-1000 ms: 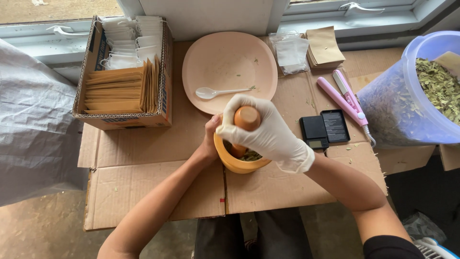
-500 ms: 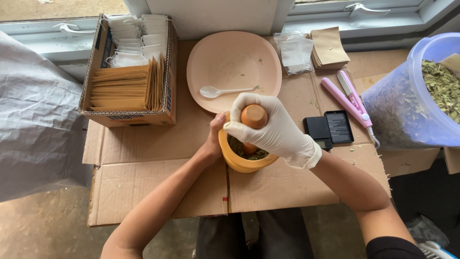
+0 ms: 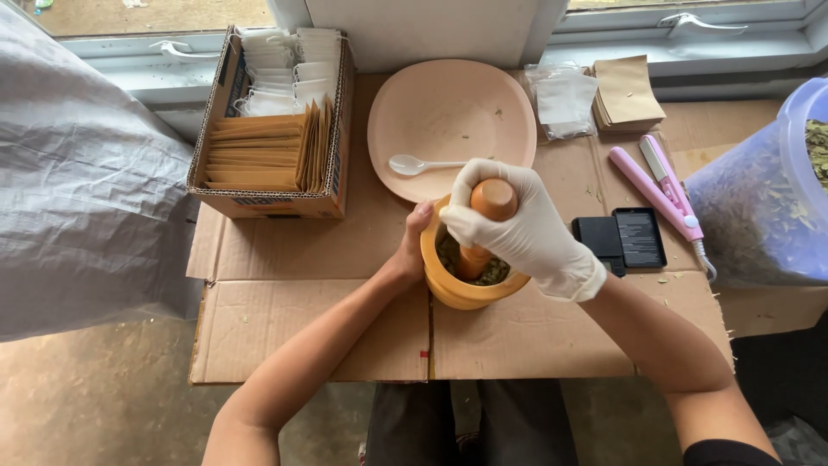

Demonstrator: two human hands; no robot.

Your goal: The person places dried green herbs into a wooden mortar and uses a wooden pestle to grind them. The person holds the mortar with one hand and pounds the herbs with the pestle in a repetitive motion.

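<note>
A yellow mortar (image 3: 461, 292) with crushed green herbs inside stands on flattened cardboard (image 3: 302, 319) in the middle. My right hand (image 3: 517, 229), in a white glove, grips a wooden pestle (image 3: 487, 216) that stands in the mortar. Bare, my left hand (image 3: 412, 246) clasps the mortar's left side and holds it steady.
Behind the mortar is a pink plate (image 3: 453, 121) with a white spoon (image 3: 423, 164). A cardboard box (image 3: 272, 129) of paper envelopes and sachets stands at the left. A small black scale (image 3: 625, 240), a pink sealer (image 3: 660, 190) and a tub of dried leaves (image 3: 772, 198) lie to the right.
The pestle and my right hand shift slightly inside the mortar as they grind. My left hand stays on the mortar.
</note>
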